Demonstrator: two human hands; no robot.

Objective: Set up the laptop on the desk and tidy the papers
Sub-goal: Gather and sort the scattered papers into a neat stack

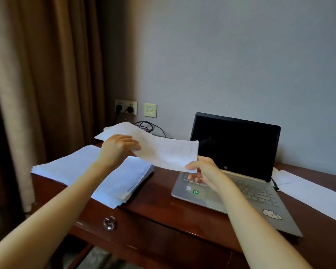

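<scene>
- Room first: brown curtain (37, 94) far left, grey wall (221, 55) behind, dark wooden bench (159, 200) below.
- On the bench's left lies the paper stack (97, 171), fanned, with its near corner at or over the front edge. Your left forearm (81, 183) crosses above it, so a brush could, I judge, push sheets off.
- Your left hand (116, 150) grips the left part of the held sheets (163, 150), fingers curled over the top, above the stack's far side.
- Those held sheets hang in the air between both hands, sagging mid-span. A loose grip could let them slide apart.
- Your right hand (204, 171) pinches their near right corner, thumb on top, over the keyboard (250, 191). A drop lands there.
- Right of the stack is the laptop (235, 144), open with a dark screen, under and behind your right hand.
- Far right, the loose sheets (308, 191) lie on the bench beside the laptop, well apart from both hands, not yet gathered.
</scene>
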